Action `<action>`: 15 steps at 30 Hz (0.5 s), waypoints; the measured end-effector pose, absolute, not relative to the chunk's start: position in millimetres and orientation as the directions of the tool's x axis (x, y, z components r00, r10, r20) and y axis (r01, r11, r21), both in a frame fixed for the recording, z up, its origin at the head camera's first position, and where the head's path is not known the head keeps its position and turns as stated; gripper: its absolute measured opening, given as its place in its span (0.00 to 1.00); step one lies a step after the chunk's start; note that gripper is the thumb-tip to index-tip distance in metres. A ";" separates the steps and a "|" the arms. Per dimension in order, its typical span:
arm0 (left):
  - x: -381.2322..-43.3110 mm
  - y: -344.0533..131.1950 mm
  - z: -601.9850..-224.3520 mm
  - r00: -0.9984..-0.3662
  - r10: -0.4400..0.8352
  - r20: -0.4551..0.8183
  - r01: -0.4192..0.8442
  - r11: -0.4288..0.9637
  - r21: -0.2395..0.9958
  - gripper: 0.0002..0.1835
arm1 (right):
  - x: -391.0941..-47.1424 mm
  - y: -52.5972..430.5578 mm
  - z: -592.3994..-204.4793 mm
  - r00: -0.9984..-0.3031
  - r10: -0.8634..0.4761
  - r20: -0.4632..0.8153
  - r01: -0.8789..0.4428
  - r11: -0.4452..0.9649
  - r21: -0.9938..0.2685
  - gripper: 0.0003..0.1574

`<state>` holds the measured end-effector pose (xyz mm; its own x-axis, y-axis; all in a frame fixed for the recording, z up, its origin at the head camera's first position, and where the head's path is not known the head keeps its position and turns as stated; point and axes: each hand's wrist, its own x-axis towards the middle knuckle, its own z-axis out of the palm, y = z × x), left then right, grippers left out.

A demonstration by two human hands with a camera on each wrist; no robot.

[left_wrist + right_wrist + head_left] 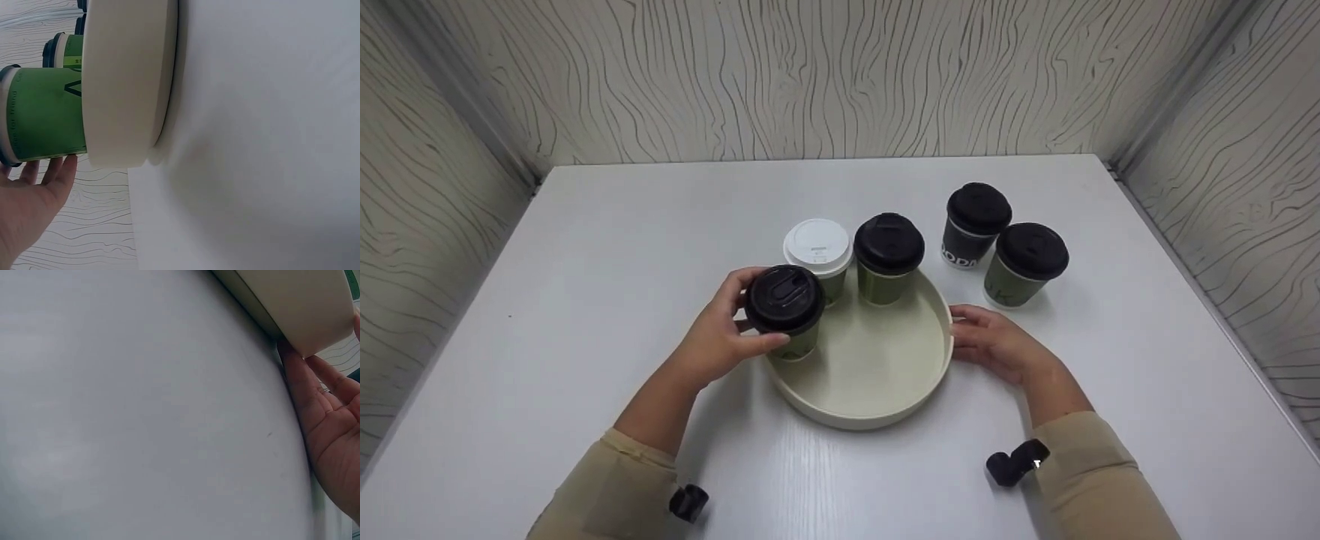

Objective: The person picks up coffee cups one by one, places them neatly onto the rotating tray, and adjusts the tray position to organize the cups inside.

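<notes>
Left hand: a green paper cup with a black lid is gripped between fingers and thumb, inside a round cream tray, at left.
Right hand: the tray's right wall is touched by unclenched fingers.

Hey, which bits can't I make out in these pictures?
Head: part of the white-lidded cup, hidden by the held cup.
Left wrist: the held cup's base, behind the tray.
Right wrist: part of the right hand, cut off by the right edge.
Head: any contents, under the lids.
</notes>
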<state>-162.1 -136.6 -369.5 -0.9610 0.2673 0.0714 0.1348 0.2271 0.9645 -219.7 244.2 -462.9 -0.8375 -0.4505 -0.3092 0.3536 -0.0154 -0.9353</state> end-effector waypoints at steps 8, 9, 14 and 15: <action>-161.2 -136.5 -372.6 -0.960 0.271 0.066 0.127 0.213 0.969 0.42 | -219.4 243.0 -461.6 -0.840 -0.444 -0.311 0.347 0.000 -0.938 0.35; -161.0 -136.4 -372.9 -0.960 0.272 0.066 0.127 0.211 0.969 0.42 | -219.4 242.8 -461.4 -0.840 -0.445 -0.310 0.346 0.001 -0.938 0.35; -162.2 -135.8 -375.4 -0.960 0.273 0.063 0.123 0.210 0.970 0.42 | -219.5 243.2 -461.7 -0.838 -0.446 -0.313 0.351 -0.004 -0.936 0.35; -162.5 -135.7 -375.9 -0.960 0.273 0.060 0.122 0.213 0.969 0.42 | -219.5 243.3 -461.8 -0.838 -0.447 -0.313 0.352 -0.004 -0.936 0.35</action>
<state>-162.5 -135.7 -375.9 -0.9601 0.2729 0.0604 0.1215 0.2129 0.9695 -219.5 243.3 -461.8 -0.8381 -0.4465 -0.3134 0.3520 -0.0037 -0.9360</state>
